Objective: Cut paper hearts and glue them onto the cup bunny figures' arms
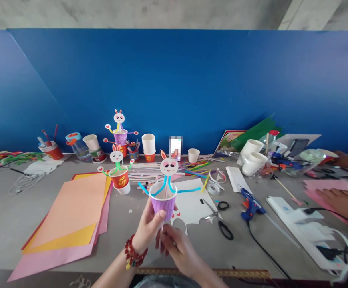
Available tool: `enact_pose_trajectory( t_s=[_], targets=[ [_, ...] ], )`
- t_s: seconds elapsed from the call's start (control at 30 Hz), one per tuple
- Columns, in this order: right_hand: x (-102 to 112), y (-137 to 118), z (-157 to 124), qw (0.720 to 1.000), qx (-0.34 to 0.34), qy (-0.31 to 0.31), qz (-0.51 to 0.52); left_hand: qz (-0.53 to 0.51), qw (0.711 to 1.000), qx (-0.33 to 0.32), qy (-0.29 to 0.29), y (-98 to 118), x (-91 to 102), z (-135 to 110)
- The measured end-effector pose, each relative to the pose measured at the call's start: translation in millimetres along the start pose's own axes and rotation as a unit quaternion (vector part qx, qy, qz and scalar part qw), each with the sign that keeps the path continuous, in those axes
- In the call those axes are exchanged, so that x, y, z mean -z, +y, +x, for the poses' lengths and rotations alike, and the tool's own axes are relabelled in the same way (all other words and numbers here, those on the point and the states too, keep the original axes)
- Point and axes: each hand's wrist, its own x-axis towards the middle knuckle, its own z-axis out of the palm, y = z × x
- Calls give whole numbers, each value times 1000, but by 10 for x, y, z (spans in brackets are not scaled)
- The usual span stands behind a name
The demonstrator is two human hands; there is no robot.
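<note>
My left hand (150, 222) wraps round a purple paper cup (163, 206) and holds it upright above the table. A white paper bunny head (169, 167) rises over the rim on blue strips, and two more blue strips (188, 190) reach out sideways as arms. From under the cup comes a thin pale straw (162, 234), pinched in the fingers of my right hand (175, 246). Behind, a finished-looking bunny figure on a red cup (120, 179) stands to the left, and another on a purple cup (120, 137) stands farther back.
Coloured paper sheets (72, 208) lie left. To the right are scissors (223, 222), a blue glue gun (251, 206) with a cable, a power strip (299, 234) and stacked white cups (253, 160). Another person's hand (341, 204) rests on pink paper at the far right.
</note>
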Motion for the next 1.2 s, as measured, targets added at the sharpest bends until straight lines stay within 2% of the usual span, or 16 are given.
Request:
enact_pose_trajectory(
  t_s=[0.13, 0.33, 0.4, 0.53, 0.63, 0.9, 1.07, 1.2],
  targets=[
    [28, -16, 20, 999, 28, 24, -39, 11, 1000, 1, 15, 35, -2, -47],
    [6, -69, 79, 984, 84, 122, -103, 15, 1000, 5, 22, 76, -12, -70],
    [-17, -63, 93, 982, 89, 122, -109, 15, 1000, 2, 25, 90, -16, -70],
    [-49, -34, 68, 986, 89, 100, -95, 16, 1000, -5, 24, 123, 5, -67],
    [-33, -34, 52, 985, 89, 121, -82, 21, 1000, -3, 21, 130, 19, -76],
    [101, -230, 161, 974, 125, 182, 56, 56, 994, -22, 91, 57, -4, -137],
    [112, -294, 194, 972, 127, 184, 69, 96, 991, -32, 82, 56, 42, -166],
    [74, -236, 187, 977, 96, 180, 62, 101, 992, -31, 73, 81, 50, -168]
  ],
)
